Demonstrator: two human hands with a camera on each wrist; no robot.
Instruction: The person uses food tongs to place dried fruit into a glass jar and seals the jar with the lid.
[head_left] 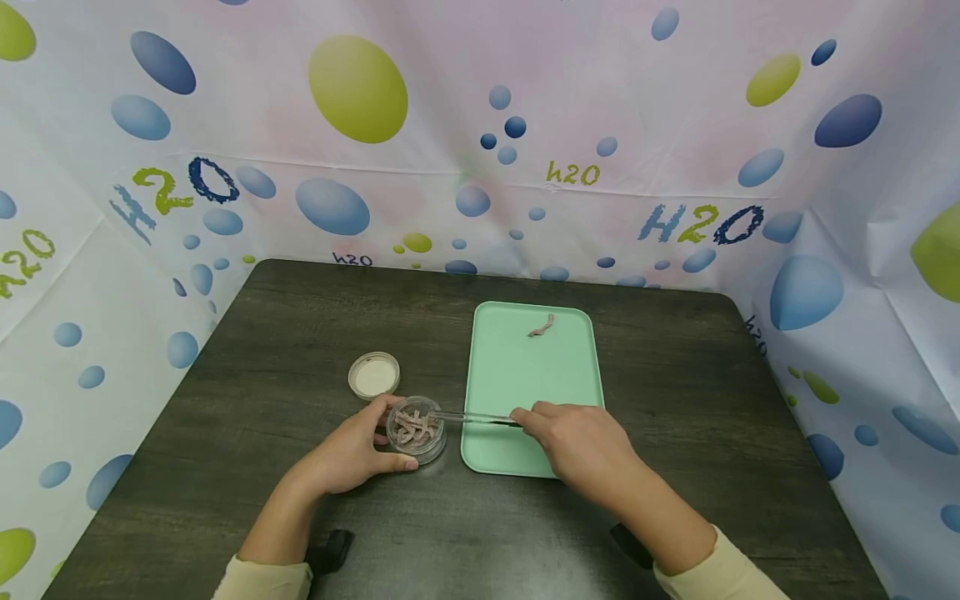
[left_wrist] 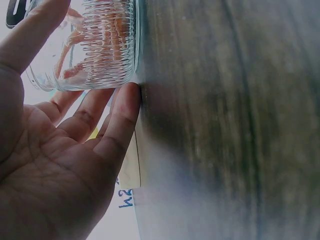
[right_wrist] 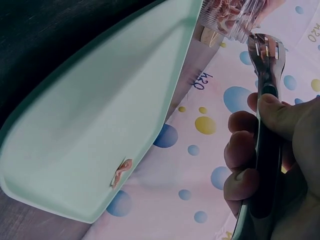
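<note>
My left hand [head_left: 345,454] grips a small ribbed glass jar [left_wrist: 107,45] on the table, thumb on the near side and fingers behind it. Twisted pinkish-brown strips [head_left: 416,428] lie inside the jar. In my right hand [head_left: 585,450] is a pair of metal tongs [right_wrist: 267,60] with slotted tips and a black handle, held from the right. The tips reach over the jar's open mouth in the head view. Below the right hand lies a pale green tray [head_left: 525,367], with one twisted strip [head_left: 542,326] near its far edge.
A round lid [head_left: 373,375] with a pale inside lies behind the jar, near the left fingertips. The dark wood-grain table [head_left: 675,375] ends at a printed curtain [head_left: 450,125] at the back and sides.
</note>
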